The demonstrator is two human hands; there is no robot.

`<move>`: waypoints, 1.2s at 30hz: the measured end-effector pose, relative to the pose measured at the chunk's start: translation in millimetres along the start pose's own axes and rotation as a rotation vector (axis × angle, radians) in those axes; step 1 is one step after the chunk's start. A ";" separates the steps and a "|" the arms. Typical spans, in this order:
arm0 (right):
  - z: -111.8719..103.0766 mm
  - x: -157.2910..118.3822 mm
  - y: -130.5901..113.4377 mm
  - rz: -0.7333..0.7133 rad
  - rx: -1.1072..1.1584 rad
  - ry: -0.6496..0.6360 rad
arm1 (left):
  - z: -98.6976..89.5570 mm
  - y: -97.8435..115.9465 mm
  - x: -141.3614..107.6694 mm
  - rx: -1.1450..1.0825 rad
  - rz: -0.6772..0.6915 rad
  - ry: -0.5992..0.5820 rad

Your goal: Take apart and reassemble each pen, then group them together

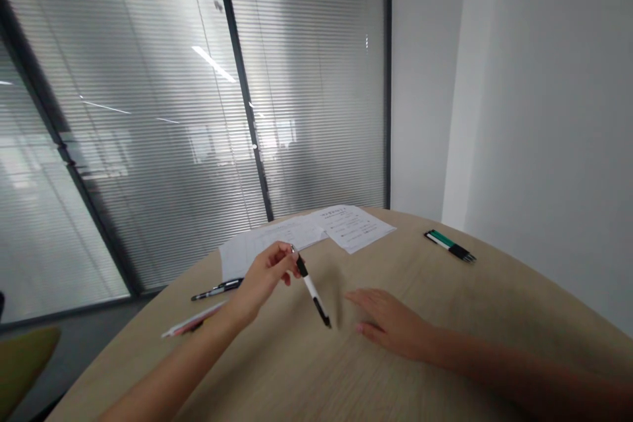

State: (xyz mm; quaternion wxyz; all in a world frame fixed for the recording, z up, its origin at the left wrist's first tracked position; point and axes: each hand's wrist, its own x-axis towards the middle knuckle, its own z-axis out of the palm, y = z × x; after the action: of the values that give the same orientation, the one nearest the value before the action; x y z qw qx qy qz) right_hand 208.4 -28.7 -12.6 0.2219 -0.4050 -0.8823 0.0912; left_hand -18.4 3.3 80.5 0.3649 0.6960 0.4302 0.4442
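Note:
Near the middle of the table, my left hand (271, 270) pinches a white and black pen (310, 285) by one end. The pen slants down to the right, its other end pointing at the tabletop. To its right is my right hand (383, 320), palm down with fingers stretched out and holding nothing. Behind and beside my left forearm lie a black pen (217, 289) and a small group of pens (192, 321), white, pink and dark, partly covered by the arm.
A light wooden round table (297, 376) carries printed sheets (353, 231) at its far edge. Several green, white and black pens (450, 246) lie side by side at the right. Beyond stand a glass partition with blinds (316, 79) and a white wall (544, 112). A yellow-green chair (24, 362) is at lower left.

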 end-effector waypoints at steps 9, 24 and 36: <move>1.3 -0.9 3.6 0.061 0.051 0.183 | 42.0 -40.1 -17.9 -0.451 -0.314 0.096; 5.8 -5.6 2.1 0.025 0.086 0.057 | 67.0 -46.0 -49.3 -0.046 -0.074 -0.294; 7.7 -0.1 15.1 0.116 0.492 0.161 | 67.1 -50.6 -44.9 -0.099 -0.124 -0.242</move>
State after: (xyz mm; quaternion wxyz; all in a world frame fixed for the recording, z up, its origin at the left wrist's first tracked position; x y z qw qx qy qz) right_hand 215.0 -18.7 -24.5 0.3775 -0.3949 -0.7883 0.2831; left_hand 19.7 -28.2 -1.0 0.4747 0.6977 0.4030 0.3542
